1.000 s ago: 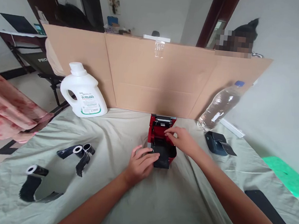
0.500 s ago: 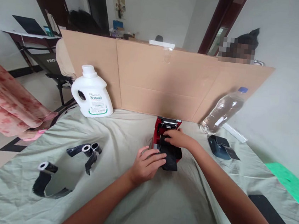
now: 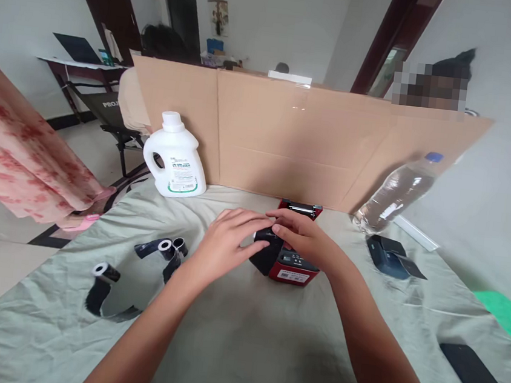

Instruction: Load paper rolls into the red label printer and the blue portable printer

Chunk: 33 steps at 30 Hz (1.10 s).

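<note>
Now that the black roll [image 3: 265, 234] has left the red printer [image 3: 293, 275], your left hand [image 3: 227, 243] and right hand [image 3: 303, 236] grip it.

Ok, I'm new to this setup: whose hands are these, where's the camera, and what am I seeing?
These are a person's bare hands, not a robot's. Every picture comes from one head-worn camera looking forward and down. The left hand and right hand meet at a black roll beside an open red device; fingers hide which hand grips it. On the pale green cloth, three more rolls lie to the left, below a white jug. A clear bottle and dark blue device are on the right. Cardboard stands behind.
</note>
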{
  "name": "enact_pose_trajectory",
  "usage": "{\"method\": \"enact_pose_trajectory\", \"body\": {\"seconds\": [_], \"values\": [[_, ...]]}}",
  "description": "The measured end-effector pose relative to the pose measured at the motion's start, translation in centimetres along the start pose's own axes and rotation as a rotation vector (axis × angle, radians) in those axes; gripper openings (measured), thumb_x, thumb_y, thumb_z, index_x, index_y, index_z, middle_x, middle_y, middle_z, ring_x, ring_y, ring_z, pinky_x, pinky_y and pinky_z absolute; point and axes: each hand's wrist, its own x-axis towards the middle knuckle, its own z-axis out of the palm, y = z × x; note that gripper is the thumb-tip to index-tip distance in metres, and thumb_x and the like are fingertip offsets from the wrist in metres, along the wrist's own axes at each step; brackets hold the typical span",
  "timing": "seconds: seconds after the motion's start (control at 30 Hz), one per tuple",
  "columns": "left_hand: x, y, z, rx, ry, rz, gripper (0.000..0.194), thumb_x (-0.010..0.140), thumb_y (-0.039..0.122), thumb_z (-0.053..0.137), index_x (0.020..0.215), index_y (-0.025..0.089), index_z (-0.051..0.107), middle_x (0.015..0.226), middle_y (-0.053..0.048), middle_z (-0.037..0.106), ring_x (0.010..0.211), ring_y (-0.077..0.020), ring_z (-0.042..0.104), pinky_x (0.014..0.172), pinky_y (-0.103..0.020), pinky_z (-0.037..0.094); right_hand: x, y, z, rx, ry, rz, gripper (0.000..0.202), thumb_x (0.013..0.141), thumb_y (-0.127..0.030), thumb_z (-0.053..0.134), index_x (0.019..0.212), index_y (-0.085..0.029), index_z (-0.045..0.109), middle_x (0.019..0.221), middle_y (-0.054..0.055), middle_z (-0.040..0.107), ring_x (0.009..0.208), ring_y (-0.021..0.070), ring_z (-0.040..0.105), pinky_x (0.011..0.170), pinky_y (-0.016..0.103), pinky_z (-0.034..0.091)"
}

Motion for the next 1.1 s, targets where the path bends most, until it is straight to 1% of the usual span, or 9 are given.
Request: {"method": "enact_pose_trajectory", "body": {"seconds": [0.1, 0.23, 0.3, 0.4, 0.5, 0.7, 0.83, 0.93, 1.1], "values": [[-0.4, -1.1, -0.8, -0.022, -0.016, -0.018, 0.029, 0.092, 0.032, 0.063, 0.121, 0.026, 0.065, 0.111, -0.004, 0.072, 0.1, -0.0217, 0.065, 0.092, -0.036, 0.047, -0.1, -0.2, 0.4, 0.13, 0.007, 0.034, 0.041, 0.096, -0.045, 0.052, 0.131, -0.024, 0.058, 0.084, 0.002, 0.065, 0.077, 0.016, 0.061, 0.069, 0.03, 0.05], [-0.7, -1.7, -1.3, -0.029, -0.031, -0.057, 0.03, 0.093, 0.03, 0.063, 0.122, 0.026, 0.065, 0.108, -0.004, 0.072, 0.095, -0.0211, 0.066, 0.088, -0.034, 0.048, -0.5, -0.2, 1.0, 0.161, -0.052, -0.054, 0.042, 0.09, -0.039, 0.062, 0.13, -0.027, 0.059, 0.102, 0.004, 0.066, 0.085, 0.0168, 0.061, 0.074, 0.031, 0.051], [-0.6, -1.7, -1.4, -0.048, -0.048, -0.08, 0.03, 0.093, 0.029, 0.062, 0.122, 0.025, 0.065, 0.108, -0.004, 0.072, 0.096, -0.0211, 0.066, 0.088, -0.034, 0.049, -0.6, 0.0, 1.6, 0.113, -0.021, -0.073, 0.04, 0.088, -0.033, 0.064, 0.128, -0.028, 0.059, 0.106, 0.004, 0.066, 0.084, 0.0166, 0.06, 0.073, 0.031, 0.05], [-0.6, -1.5, -1.2, -0.101, -0.042, -0.125, 0.032, 0.092, 0.028, 0.061, 0.124, 0.025, 0.064, 0.112, -0.004, 0.071, 0.101, -0.0212, 0.066, 0.091, -0.033, 0.05, -0.4, 0.4, 2.5, 0.031, 0.072, -0.091, 0.034, 0.089, -0.029, 0.061, 0.122, -0.027, 0.06, 0.097, 0.002, 0.066, 0.079, 0.0163, 0.059, 0.07, 0.031, 0.049], [-0.7, -1.4, -0.7, -0.135, -0.021, -0.175, 0.033, 0.091, 0.029, 0.061, 0.123, 0.025, 0.063, 0.117, -0.004, 0.07, 0.103, -0.0214, 0.067, 0.092, -0.033, 0.052, -0.2, 0.8, 3.0, 0.007, 0.118, -0.118, 0.029, 0.089, -0.027, 0.059, 0.118, -0.026, 0.059, 0.092, 0.001, 0.066, 0.079, 0.0167, 0.06, 0.07, 0.03, 0.049], [-0.7, -1.0, -0.1, -0.181, -0.039, -0.242, 0.034, 0.089, 0.026, 0.061, 0.123, 0.026, 0.062, 0.117, -0.002, 0.07, 0.103, -0.0201, 0.067, 0.089, -0.029, 0.052, -0.1, 1.2, 3.2, 0.006, 0.145, -0.149, 0.026, 0.09, -0.024, 0.058, 0.116, -0.025, 0.059, 0.101, 0.003, 0.068, 0.093, 0.019, 0.064, 0.08, 0.032, 0.05], [-0.4, -0.4, -0.1, -0.244, -0.07, -0.305, 0.029, 0.087, 0.025, 0.06, 0.116, 0.024, 0.065, 0.104, 0.0, 0.072, 0.088, -0.0173, 0.066, 0.072, -0.024, 0.051, 0.0, 1.6, 2.9, -0.003, 0.144, -0.183, 0.024, 0.089, -0.026, 0.059, 0.113, -0.025, 0.06, 0.103, 0.003, 0.069, 0.098, 0.0205, 0.065, 0.085, 0.034, 0.051], [-0.3, -0.1, 0.0, -0.35, -0.103, -0.334, 0.028, 0.088, 0.024, 0.057, 0.114, 0.023, 0.066, 0.098, 0.0, 0.07, 0.083, -0.0164, 0.063, 0.058, -0.021, 0.044, 0.1, 2.0, 2.6, 0.001, 0.136, -0.195, 0.026, 0.087, -0.03, 0.064, 0.113, -0.026, 0.061, 0.101, 0.003, 0.069, 0.095, 0.0211, 0.065, 0.085, 0.035, 0.052], [-0.4, -0.3, 0.7, -0.581, -0.114, -0.336, 0.017, 0.089, 0.025, 0.056, 0.098, 0.018, 0.068, 0.093, -0.004, 0.065, 0.085, -0.0166, 0.06, 0.066, -0.023, 0.046, 0.3, 2.8, 2.6, 0.035, 0.166, -0.21, 0.03, 0.084, -0.039, 0.07, 0.111, -0.026, 0.062, 0.099, 0.004, 0.067, 0.093, 0.0216, 0.063, 0.083, 0.036, 0.052]]}}
